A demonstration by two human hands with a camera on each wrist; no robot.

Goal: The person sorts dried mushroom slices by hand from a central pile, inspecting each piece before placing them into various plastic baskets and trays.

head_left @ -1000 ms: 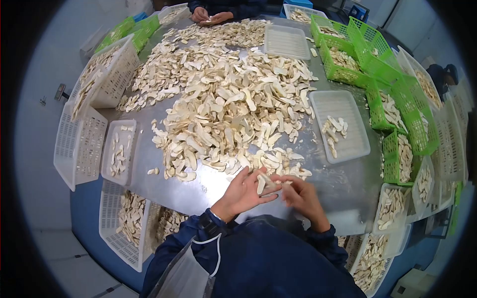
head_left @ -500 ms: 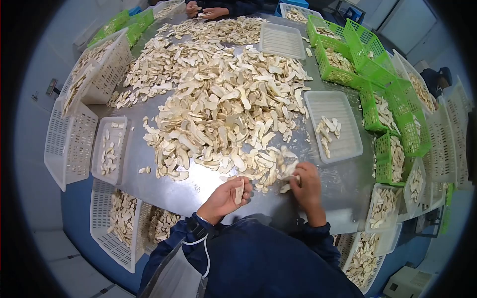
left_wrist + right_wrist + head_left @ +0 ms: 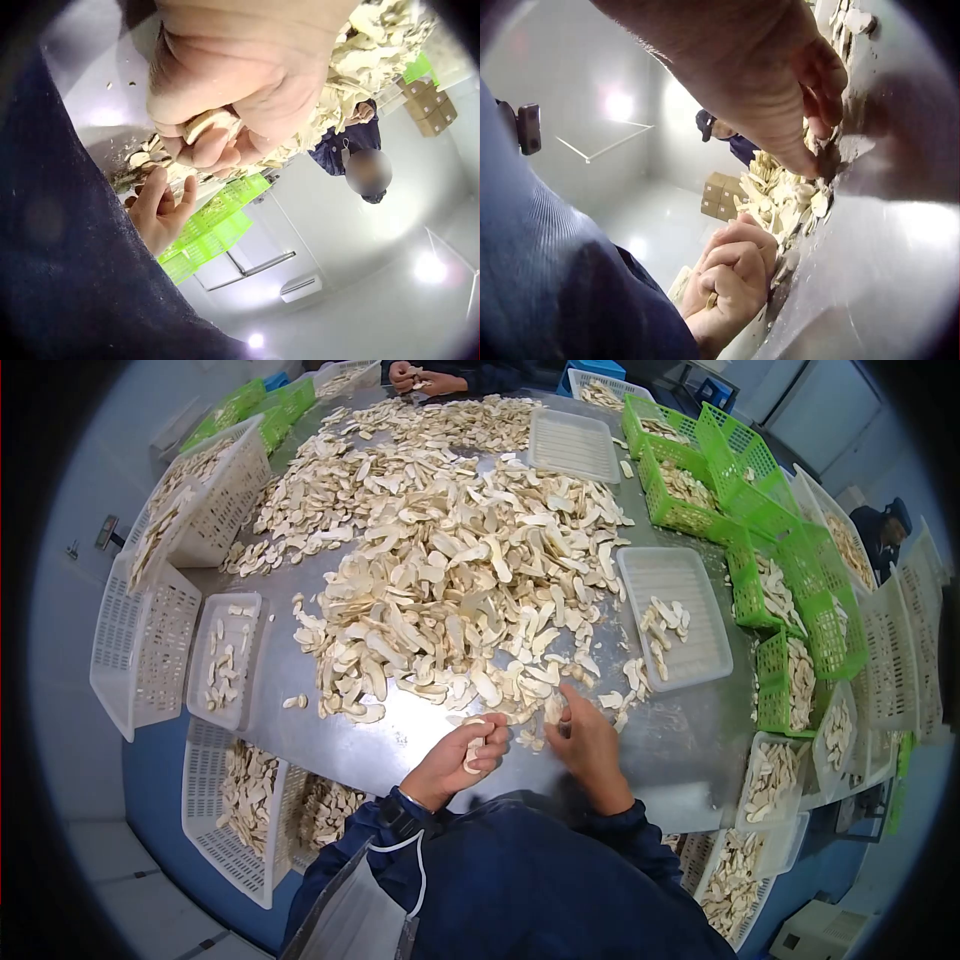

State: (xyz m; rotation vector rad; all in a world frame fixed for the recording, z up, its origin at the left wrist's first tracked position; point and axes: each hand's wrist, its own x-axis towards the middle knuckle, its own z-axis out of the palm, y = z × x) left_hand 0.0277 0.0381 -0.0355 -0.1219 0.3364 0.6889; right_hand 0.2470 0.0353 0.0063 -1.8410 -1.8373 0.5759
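Note:
Pale dried mushroom slices lie in a big heap [image 3: 450,580] on the metal table [image 3: 290,710]. My left hand [image 3: 455,760], near the table's front, curls its fingers round a mushroom slice [image 3: 212,124]; part of it is hidden in the palm. To its right, my right hand [image 3: 590,745] reaches to the heap's near edge, thumb and forefinger apart at a slice [image 3: 553,708]. The left wrist view shows the right hand's fingers [image 3: 154,199] spread. A small group of slices [image 3: 632,685] lies just beyond the right hand, beside a white tray [image 3: 700,630].
Another white tray [image 3: 250,670] holding a few slices stands at left. Green baskets [image 3: 745,620] with slices line the right edge. White crates [image 3: 145,650] stand at left, and a filled one [image 3: 265,890] sits lower. Across the table are another person's hands [image 3: 430,382].
My hands were together over slices, then parted. The right hand went right among slices, then came back left to the heap's edge. My left hand has kept a slice, its fingers now curled more.

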